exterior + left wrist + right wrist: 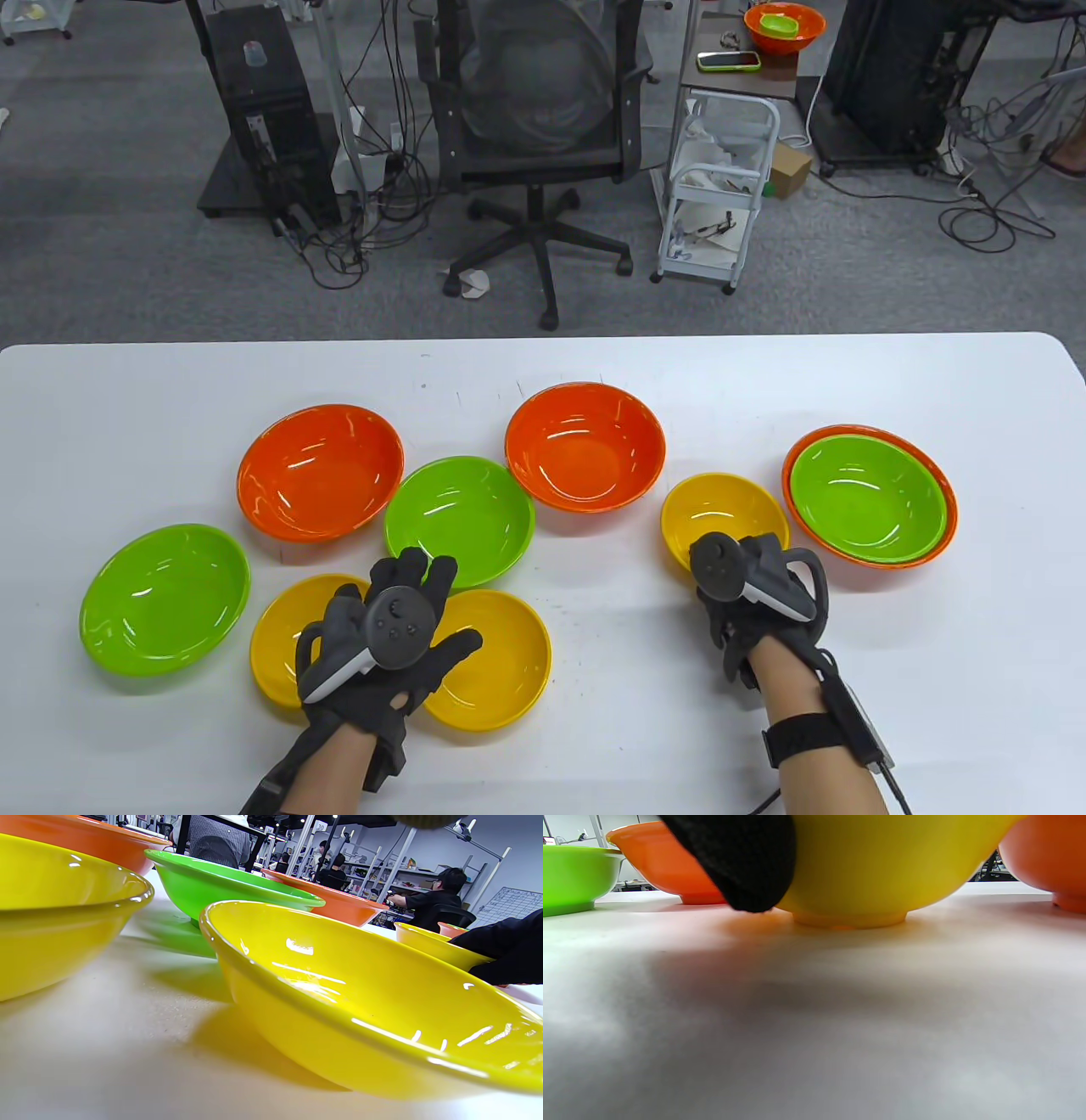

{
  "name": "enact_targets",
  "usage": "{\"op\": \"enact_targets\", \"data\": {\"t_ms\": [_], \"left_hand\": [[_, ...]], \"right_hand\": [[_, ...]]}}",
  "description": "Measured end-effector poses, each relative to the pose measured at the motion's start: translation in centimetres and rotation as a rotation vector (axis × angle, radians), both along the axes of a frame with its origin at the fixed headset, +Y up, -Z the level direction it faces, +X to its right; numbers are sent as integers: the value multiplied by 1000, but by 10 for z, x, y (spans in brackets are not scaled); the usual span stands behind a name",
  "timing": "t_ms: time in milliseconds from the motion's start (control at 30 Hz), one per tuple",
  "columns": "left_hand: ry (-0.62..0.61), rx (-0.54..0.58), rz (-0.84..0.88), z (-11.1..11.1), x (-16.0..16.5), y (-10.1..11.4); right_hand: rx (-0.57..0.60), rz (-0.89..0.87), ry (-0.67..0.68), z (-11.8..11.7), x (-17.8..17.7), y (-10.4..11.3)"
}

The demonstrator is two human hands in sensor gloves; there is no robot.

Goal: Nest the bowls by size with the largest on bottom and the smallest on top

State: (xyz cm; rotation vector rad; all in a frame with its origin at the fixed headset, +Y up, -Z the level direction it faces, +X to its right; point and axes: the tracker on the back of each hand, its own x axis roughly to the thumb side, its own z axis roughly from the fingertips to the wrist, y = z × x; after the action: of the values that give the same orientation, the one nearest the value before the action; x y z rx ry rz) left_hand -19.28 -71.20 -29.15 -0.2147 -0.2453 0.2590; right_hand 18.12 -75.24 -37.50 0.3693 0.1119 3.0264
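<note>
The right hand (755,586) rests at the near rim of a small yellow bowl (721,509) on the table (933,679); whether its fingers grip is hidden. The orange-and-green stack (870,497) sits just right of those fingers.

Two hands gloved in dark knit fabric

A grey tracker is strapped to the left hand (386,641) and right hand (751,594); bare forearms, a black wristband and cable are seen.

Green bowl (867,497) nested in orange bowl (943,543) at right; seven single bowls upright on desk (933,679): two orange, two green, three yellow.
</note>
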Motion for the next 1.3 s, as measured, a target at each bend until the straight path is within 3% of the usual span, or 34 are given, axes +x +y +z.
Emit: {"op": "enact_targets", "data": {"t_ms": [367,700,867,1100,1300], "left_hand": [[1,2,1,0,1,0],[0,3,2,0,1,0],[-1,3,-6,0,2,0],[2,2,-15,0,3,-1],[6,-5,-29,0,4,-2]], "right_hand": [[109,-109,54,7,0,21],[256,-274,43,21,16,57],[383,-296,-33,27,38,70],[468,-293,-232,30,78,71],[448,-279,-377,26,109,58]]}}
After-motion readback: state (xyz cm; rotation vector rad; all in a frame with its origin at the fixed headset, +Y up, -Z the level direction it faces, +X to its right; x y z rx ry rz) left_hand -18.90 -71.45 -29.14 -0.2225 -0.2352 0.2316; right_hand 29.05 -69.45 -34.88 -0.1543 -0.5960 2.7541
